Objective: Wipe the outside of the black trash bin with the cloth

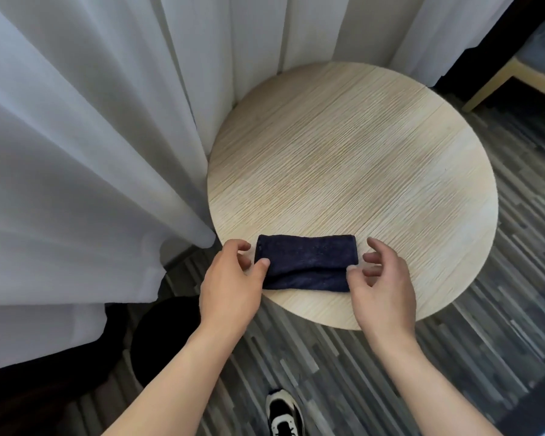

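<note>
A folded dark blue cloth lies near the front edge of a round light-wood table. My left hand rests at the cloth's left end, thumb touching its edge and fingers curled apart. Just off the cloth's right end, my right hand has its fingers spread, the thumb tip at the cloth's corner. Neither hand has closed on the cloth. The black trash bin stands on the floor below and left of the table, partly hidden by my left forearm.
White curtains hang along the left and behind the table. The floor is dark striped wood. A wooden chair leg shows at the upper right. My shoe is at the bottom centre.
</note>
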